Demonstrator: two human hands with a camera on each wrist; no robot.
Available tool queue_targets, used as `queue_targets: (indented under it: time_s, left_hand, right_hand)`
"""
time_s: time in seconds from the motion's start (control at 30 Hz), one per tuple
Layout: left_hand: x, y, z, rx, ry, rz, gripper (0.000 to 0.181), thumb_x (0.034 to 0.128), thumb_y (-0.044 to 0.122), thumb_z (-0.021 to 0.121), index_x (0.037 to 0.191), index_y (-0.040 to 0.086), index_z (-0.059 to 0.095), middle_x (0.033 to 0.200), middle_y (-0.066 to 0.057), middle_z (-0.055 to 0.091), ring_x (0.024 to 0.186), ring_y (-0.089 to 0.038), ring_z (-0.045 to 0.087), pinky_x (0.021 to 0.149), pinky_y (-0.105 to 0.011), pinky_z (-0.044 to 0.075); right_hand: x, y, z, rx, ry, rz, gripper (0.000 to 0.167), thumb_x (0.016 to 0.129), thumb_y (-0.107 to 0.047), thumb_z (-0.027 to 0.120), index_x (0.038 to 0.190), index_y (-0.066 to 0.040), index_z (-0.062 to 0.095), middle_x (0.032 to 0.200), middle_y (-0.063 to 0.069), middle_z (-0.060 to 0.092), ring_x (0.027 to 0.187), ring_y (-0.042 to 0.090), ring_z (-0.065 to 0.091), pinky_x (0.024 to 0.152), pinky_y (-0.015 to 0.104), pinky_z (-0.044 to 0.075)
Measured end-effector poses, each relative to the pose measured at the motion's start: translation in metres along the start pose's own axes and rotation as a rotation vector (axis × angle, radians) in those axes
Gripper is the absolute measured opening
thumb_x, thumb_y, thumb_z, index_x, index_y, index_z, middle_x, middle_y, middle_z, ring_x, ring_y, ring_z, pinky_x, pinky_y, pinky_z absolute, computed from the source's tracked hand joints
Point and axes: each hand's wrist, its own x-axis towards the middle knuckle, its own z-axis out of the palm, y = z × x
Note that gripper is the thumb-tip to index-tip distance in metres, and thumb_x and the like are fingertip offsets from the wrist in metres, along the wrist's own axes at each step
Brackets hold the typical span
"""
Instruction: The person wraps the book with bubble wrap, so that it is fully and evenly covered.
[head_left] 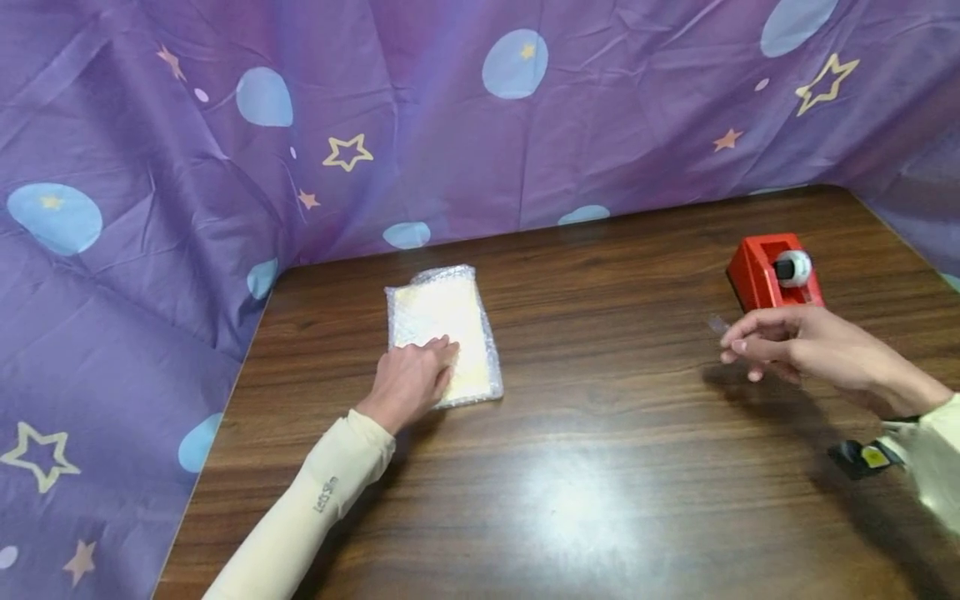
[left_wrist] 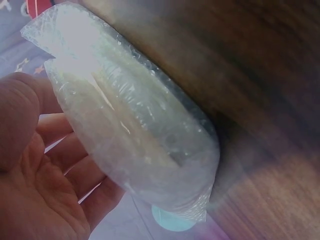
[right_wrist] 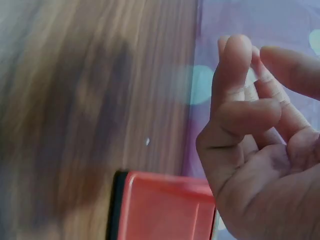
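A flat, pale yellow item in bubble wrap [head_left: 472,367] lies on the left half of the table. My left hand [head_left: 412,379] rests on this package with its fingers fairly straight. In the left wrist view, those fingers [left_wrist: 67,145] reach along the edge of the bubble wrap [left_wrist: 145,120]. Off to the right, my right hand [head_left: 813,346] pinches a short piece of clear tape [head_left: 717,323] by its end, above the table. Just behind that hand stands a red tape dispenser [head_left: 750,275] with a roll of tape; the right wrist view shows its red side [right_wrist: 165,207].
The brown wooden table [head_left: 585,350] runs back to a purple curtain [head_left: 450,108] printed with stars and blue planets. Below the right wrist hangs a small black piece with a yellow mark [head_left: 870,456].
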Motion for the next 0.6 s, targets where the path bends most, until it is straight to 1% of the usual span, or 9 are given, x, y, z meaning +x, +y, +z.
queue_targets:
  time_s: [0.1, 0.17, 0.3, 0.37, 0.43, 0.53, 0.6]
  left_hand:
    - [0.0, -0.001, 0.001, -0.002, 0.003, -0.003, 0.02, 0.0921, 0.017, 0.067, 0.111, 0.012, 0.071, 0.127, -0.008, 0.072, 0.071, -0.035, 0.073, 0.05, -0.041, 0.056]
    - [0.0, -0.001, 0.0, -0.007, 0.001, -0.006, 0.023, 0.0923, 0.017, 0.067, 0.114, 0.012, 0.071, 0.127, -0.008, 0.072, 0.072, -0.035, 0.073, 0.051, -0.041, 0.056]
    - [-0.001, -0.002, 0.0, -0.01, -0.004, -0.018, 0.024, 0.0923, 0.017, 0.066, 0.115, 0.013, 0.072, 0.127, -0.008, 0.072, 0.072, -0.035, 0.073, 0.05, -0.041, 0.056]
    - [-0.001, -0.002, 0.0, -0.008, -0.007, -0.023, 0.024, 0.0922, 0.017, 0.066, 0.115, 0.014, 0.072, 0.127, -0.007, 0.071, 0.073, -0.035, 0.074, 0.051, -0.041, 0.057]
    - [-0.002, -0.002, 0.0, -0.009, -0.008, -0.027, 0.025, 0.092, 0.017, 0.067, 0.117, 0.014, 0.072, 0.127, -0.007, 0.071, 0.073, -0.035, 0.074, 0.051, -0.041, 0.057]
    - [-0.001, -0.002, 0.001, -0.012, -0.01, -0.027, 0.029, 0.0923, 0.017, 0.067, 0.121, 0.014, 0.071, 0.128, -0.008, 0.071, 0.076, -0.036, 0.074, 0.053, -0.042, 0.058]
    - [-0.001, -0.002, 0.001, -0.01, -0.01, -0.023, 0.029, 0.0925, 0.018, 0.067, 0.121, 0.014, 0.071, 0.129, -0.008, 0.071, 0.078, -0.036, 0.074, 0.054, -0.043, 0.059]
  right_hand:
    - [0.01, -0.011, 0.004, 0.038, -0.04, -0.01, 0.016, 0.101, -0.012, 0.058, 0.114, -0.005, 0.064, 0.089, -0.004, 0.074, 0.062, 0.013, 0.061, 0.048, 0.03, 0.044]
    - [0.017, -0.019, 0.009, 0.079, -0.069, -0.014, 0.019, 0.101, -0.014, 0.058, 0.116, -0.004, 0.063, 0.089, 0.0, 0.074, 0.064, 0.013, 0.062, 0.05, 0.03, 0.047]
    - [0.032, -0.037, 0.018, 0.111, -0.112, -0.042, 0.023, 0.1, -0.015, 0.059, 0.12, -0.004, 0.061, 0.089, 0.003, 0.073, 0.063, 0.011, 0.059, 0.051, 0.029, 0.05]
    - [0.039, -0.045, 0.023, 0.119, -0.13, -0.052, 0.024, 0.1, -0.016, 0.06, 0.121, -0.004, 0.062, 0.088, 0.004, 0.074, 0.061, 0.01, 0.057, 0.05, 0.029, 0.049]
    - [0.046, -0.051, 0.029, 0.128, -0.142, -0.082, 0.024, 0.099, -0.015, 0.061, 0.121, -0.003, 0.062, 0.088, 0.004, 0.074, 0.059, 0.009, 0.054, 0.048, 0.028, 0.046]
    - [0.053, -0.058, 0.039, 0.173, -0.151, -0.117, 0.026, 0.098, -0.012, 0.061, 0.121, 0.0, 0.062, 0.087, 0.005, 0.074, 0.059, 0.009, 0.053, 0.046, 0.027, 0.043]
    - [0.058, -0.06, 0.046, 0.213, -0.164, -0.14, 0.025, 0.099, -0.008, 0.059, 0.122, 0.002, 0.061, 0.087, 0.006, 0.074, 0.061, 0.01, 0.054, 0.047, 0.028, 0.042]
